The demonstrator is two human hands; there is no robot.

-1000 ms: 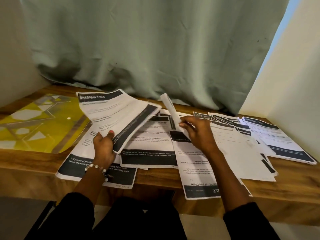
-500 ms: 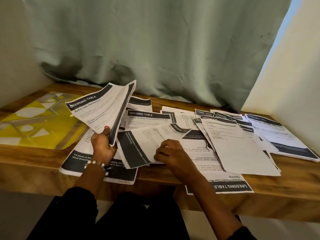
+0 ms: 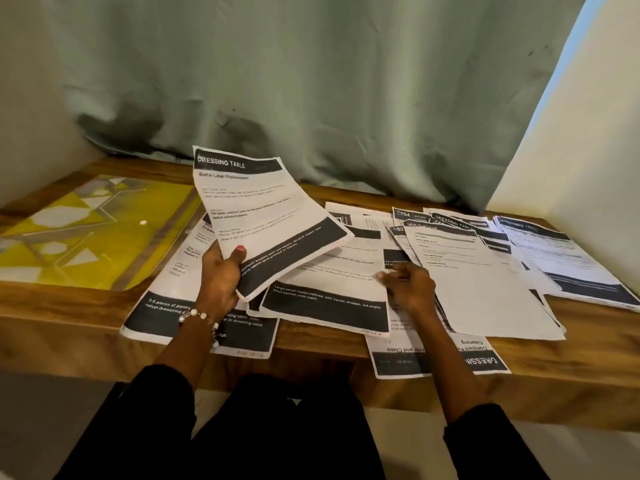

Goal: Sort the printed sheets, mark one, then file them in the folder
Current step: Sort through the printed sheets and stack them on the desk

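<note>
Left hand point(image 3: 221, 282) pinches a thin, floppy stack of white printed sheets point(image 3: 263, 216) at its lower corner; right hand point(image 3: 408, 289) rests loosely open on the sheet below; support both edges

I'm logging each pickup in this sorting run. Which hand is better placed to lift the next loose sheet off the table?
Probably the right hand: it holds nothing and lies at the edge of the loose serum-bottle sheet. The left hand already grips the gathered stack.
</note>
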